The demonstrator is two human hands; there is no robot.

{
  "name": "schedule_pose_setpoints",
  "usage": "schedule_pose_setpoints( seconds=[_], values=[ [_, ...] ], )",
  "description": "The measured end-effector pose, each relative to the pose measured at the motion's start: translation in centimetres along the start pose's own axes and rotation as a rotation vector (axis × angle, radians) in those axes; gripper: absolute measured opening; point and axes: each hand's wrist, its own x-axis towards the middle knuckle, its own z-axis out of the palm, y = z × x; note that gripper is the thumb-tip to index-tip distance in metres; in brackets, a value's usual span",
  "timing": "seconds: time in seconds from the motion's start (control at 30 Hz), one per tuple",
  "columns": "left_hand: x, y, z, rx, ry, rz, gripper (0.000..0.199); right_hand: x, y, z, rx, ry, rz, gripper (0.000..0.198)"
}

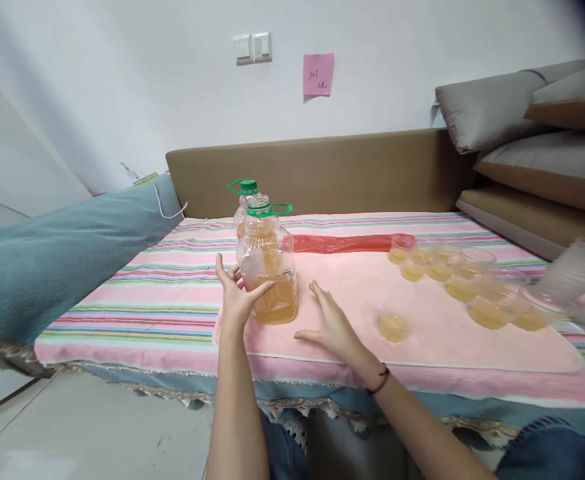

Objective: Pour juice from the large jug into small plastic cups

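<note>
- Here, an uncapped bottle [268, 257] stands upright, long axis vertical, on a pink mat [442, 350], left of the scene's middle.
- The left grip [237, 298], nearer, spreads unclenched along the bottle's left side; contact cannot be told.
- The right grip [333, 328], fingers parted and holding nothing, hovers apart, the bottle lying to its left.
- Farther right sits a lone cup [393, 328].

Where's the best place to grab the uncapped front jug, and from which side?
Likely the lower body of the front jug, from both sides: the left hand and right hand are spread to its left and right. It stands upright, mouth open, liquid low, so a level hold suits; the green handle juts right from the neck, above that weight.
</note>
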Motion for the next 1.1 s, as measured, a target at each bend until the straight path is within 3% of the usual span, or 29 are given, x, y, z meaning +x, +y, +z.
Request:
schedule_pose_setpoints(
  seconds=[0.2,0.33,0.47,0.6,0.7,0.77,0.87,1.0,1.1],
  values=[
    [0.1,0.1,-0.1,-0.065,-0.083,-0.008,0.13,-3.4,-4.5,-13.0,-0.149,0.216,-0.108,0.075],
    [-0.2,-0.3,0.1,-0.019,-0.106,0.031,0.126,-5.4,-1.6,-19.0,-0.244,0.353,-0.032,0.064],
    [-0.9,-0.7,0.7,0.197,-0.059,0.211,0.131,-8.0,4.1,-20.7,-0.081,0.39,0.17,0.06],
    [-2.2,0.9,2.5,0.509,0.068,0.594,0.131,-10.1,6.8,-20.2,-0.005,0.354,0.286,0.052],
    [-4.4,2.8,5.5,0.566,0.042,0.875,0.11,-10.4,6.5,-19.6,0.006,0.294,0.302,0.048],
    [-6.5,3.3,8.1,0.546,-0.101,0.938,0.084,-10.2,6.0,-19.3,0.013,0.253,0.306,0.045],
    [-10.1,2.3,12.3,0.493,-0.343,0.7,0.055,-9.9,5.4,-19.1,0.009,0.21,0.307,0.043],
    [-13.4,-0.2,16.4,0.414,-0.579,0.22,0.069,-9.9,5.2,-19.3,-0.028,0.192,0.311,0.038],
    [-14.0,-1.1,18.2,0.424,-0.602,0.091,0.08,-9.9,5.1,-19.5,-0.049,0.185,0.304,0.038]
  ],
)
